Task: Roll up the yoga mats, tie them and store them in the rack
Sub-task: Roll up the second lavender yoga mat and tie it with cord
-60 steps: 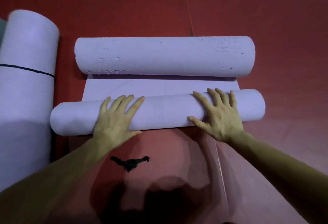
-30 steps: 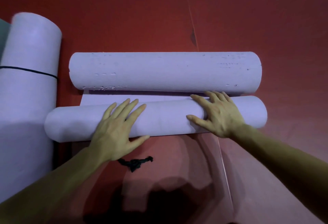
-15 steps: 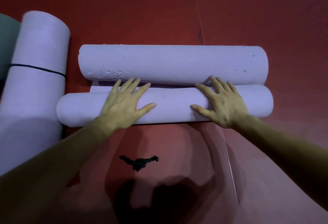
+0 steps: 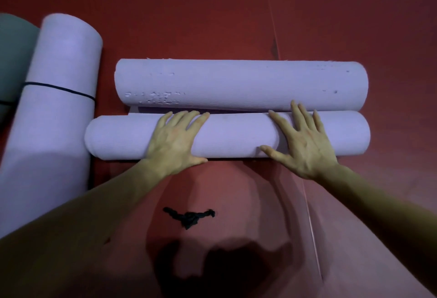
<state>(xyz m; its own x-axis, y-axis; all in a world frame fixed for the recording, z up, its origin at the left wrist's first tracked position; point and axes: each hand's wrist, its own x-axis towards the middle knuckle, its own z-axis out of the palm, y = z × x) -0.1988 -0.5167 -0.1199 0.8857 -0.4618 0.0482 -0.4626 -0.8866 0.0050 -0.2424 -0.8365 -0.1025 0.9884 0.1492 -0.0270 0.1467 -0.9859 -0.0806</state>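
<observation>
The near roll [image 4: 227, 135] of lilac yoga mat lies crosswise on the red floor [image 4: 212, 14] in the middle of the view, its length running left to right. Just beyond it lies the thicker far roll [image 4: 241, 85] of the same lilac, parallel and close against it along most of its length, its surface pitted toward the left end. A thin sliver of flat sheet [image 4: 133, 109] shows between the two at the left. The left hand [image 4: 175, 141] rests palm down on the near roll, left of its middle. Its grip is apart, with fingers straight and spread over the top of the roll and the thumb at the near edge. The right hand [image 4: 305, 144] rests palm down right of the middle, its grip likewise apart. Its fingers are fanned with their tips at the seam where the two rolls meet, and its thumb stretches left along the near side. Both bare forearms come in from the near edge. Between them a small crumpled black tie [image 4: 189, 217] lies on the floor, apart from the near roll. To the left a tied mat [image 4: 56, 132], also lilac and rolled, lies near to far with a thin black band [image 4: 59, 89] round it. Its right side is just beside the left end of the near roll. At the far left edge part of a grey mat [image 4: 14, 61] shows.
</observation>
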